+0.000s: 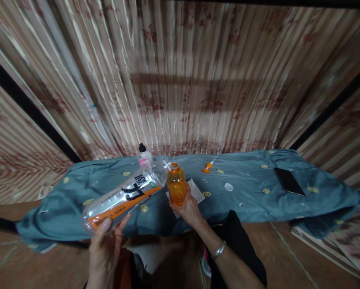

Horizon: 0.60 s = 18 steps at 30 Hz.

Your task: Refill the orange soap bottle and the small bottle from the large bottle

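Left hand (106, 237) cradling your big tilted bottle (122, 198) near the cloth's (246, 204) front edge, right hand (186, 204) wrapping your orange bottle (176, 185), forearm angling in, pump top (209, 166) lying beyond, open cloth stretching rightward.

Paper (197, 192): clock centre, on cloth (252, 204);
Capped bottle (145, 156): 10 o'clock;
Pump head (208, 166): 1 o'clock;
Disc (228, 187): 3 o'clock;
Slab (289, 181): 3 o'clock, beyond disc;
Curtain (182, 100): 12 o'clock, behind cloth
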{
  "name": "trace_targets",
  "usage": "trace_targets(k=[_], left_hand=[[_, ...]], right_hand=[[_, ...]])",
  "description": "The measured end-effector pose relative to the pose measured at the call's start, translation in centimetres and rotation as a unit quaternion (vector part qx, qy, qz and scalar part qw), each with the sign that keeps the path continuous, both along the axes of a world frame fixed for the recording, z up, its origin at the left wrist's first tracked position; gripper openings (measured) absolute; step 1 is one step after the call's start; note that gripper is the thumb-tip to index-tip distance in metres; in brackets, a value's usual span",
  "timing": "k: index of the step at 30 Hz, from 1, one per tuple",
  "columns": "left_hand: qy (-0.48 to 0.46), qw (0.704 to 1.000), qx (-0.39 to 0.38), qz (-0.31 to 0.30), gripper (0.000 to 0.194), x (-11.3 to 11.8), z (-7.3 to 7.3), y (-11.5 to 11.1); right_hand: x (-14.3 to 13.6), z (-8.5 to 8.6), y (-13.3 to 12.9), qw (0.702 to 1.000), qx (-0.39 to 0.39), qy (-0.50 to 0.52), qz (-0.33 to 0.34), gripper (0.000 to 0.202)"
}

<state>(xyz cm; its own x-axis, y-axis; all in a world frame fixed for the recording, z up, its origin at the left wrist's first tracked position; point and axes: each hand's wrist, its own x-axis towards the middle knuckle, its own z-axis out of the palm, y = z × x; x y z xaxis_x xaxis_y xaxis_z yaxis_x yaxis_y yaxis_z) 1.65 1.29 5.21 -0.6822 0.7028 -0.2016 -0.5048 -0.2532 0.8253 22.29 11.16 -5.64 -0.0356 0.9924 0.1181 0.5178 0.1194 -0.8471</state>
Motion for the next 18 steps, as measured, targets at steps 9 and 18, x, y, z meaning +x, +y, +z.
trace_targets(k=[9, 18], left_hand=[[0.038, 0.999, 0.007, 0.001, 0.064, 0.2, 1.1, -0.2], [0.089, 0.994, 0.054, -0.025, 0.066, -1.7, -1.3, -0.5]], right_hand=[[0.3, -0.1, 0.0, 0.999, 0.018, 0.022, 0.015, 0.084], [0.6, 0.0, 0.0, 0.999, 0.021, 0.036, 0.019, 0.08]])
